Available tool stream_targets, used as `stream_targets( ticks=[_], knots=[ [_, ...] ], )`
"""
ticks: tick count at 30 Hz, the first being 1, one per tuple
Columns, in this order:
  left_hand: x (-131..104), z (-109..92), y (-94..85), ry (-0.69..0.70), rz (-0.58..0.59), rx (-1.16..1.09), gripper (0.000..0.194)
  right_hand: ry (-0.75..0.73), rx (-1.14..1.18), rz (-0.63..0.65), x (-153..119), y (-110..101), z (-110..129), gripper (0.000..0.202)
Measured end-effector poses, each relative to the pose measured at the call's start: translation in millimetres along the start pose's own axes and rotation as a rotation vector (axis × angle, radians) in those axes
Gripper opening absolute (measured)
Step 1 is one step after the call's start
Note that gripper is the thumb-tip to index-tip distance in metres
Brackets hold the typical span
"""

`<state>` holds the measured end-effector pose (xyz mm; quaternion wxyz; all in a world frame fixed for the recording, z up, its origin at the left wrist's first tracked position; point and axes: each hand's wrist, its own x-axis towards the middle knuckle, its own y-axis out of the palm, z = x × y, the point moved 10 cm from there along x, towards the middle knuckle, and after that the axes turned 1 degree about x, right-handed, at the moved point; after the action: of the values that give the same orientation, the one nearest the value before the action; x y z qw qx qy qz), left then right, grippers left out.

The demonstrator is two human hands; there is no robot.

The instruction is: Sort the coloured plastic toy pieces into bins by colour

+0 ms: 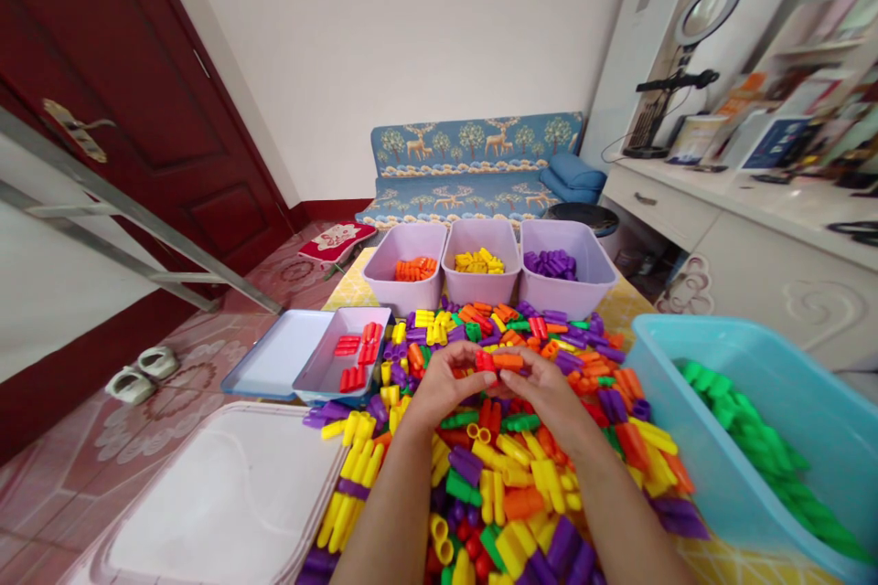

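Observation:
Over the middle of a mixed pile of plastic toy pieces (541, 480), both of my hands are close together. My left hand (445, 384) pinches a red plastic piece (485, 363). My right hand (545, 384) has its fingers closed on an orange plastic piece (508, 361), which meets the red one end to end; whether they are joined I cannot tell. The pieces look like short double tubes. Yellow, purple, green, red and orange ones lie mixed under and around my forearms. My fingers partly cover both held pieces.
Behind the pile stand lilac bins with orange (374, 274), yellow (480, 285) and purple (569, 294) pieces. A shallow box (319, 375) with red pieces is at left, above a white lid (212, 494). At right, a teal tub (692, 439) holds green pieces.

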<state>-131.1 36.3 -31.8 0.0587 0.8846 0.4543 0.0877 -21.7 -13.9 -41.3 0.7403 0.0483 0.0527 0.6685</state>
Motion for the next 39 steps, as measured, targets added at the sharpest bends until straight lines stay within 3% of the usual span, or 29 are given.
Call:
stream_targets(
  ticks=[3, 8, 12, 14, 18, 19, 21, 23, 25, 28, 32, 36, 39],
  knots=[
    [1, -8, -16.4, 0.028, -0.131, -0.007, 0.03, 0.04, -0.124, -0.042, 1, -7, -10, 0.037],
    [-20, -32, -93.6, 0.175, -0.71, -0.111, 0.035, 0.04, -0.156, -0.091, 3, -15, -12, 0.037],
    [-58, -64, -138.8, 0.31, -1.07, 0.136, 0.032, 0.033, -0.157, -0.125, 4, -19, -8, 0.035],
    [-77, -84, -144.5, 0.37, -1.201, 0.399, 0.031, 0.031, -0.158, -0.158, 4, -23, -7, 0.034],
    [-95, -109, -130.0, 0.477, -1.333, 0.77, 0.039, 0.0, -0.154, -0.229, 3, -32, -4, 0.034],
    [-91, -110, -125.0, 0.491, -1.298, 0.798, 0.038, -0.014, -0.158, -0.246, 3, -35, -2, 0.034],
    [-68, -103, -114.1, 0.416, -1.083, 0.838, 0.03, -0.047, -0.195, -0.269, 3, -39, 1, 0.032],
    [-36, -81, -97.9, 0.2, -0.752, 0.914, 0.026, -0.079, -0.278, -0.267, 4, -40, 4, 0.029],
    [-18, -51, -78.5, -0.038, -0.442, 1.07, 0.026, -0.095, -0.38, -0.241, 4, -40, 3, 0.027],
    [-15, -22, -57.3, -0.191, -0.152, 1.289, 0.038, -0.088, -0.51, -0.177, 6, -37, -3, 0.025],
    [-10, -11, -39.5, -0.083, -0.046, 1.176, 0.043, -0.099, -0.598, -0.121, 5, -26, -5, 0.024],
    [-3, -8, -19.6, 0.043, 0.021, 0.744, 0.03, -0.081, -0.568, -0.064, 4, -10, -2, 0.037],
    [-3, -6, -3.6, 0.036, 0.095, 0.457, 0.035, -0.058, -0.572, -0.037, 4, -4, -3, 0.048]
  ],
)
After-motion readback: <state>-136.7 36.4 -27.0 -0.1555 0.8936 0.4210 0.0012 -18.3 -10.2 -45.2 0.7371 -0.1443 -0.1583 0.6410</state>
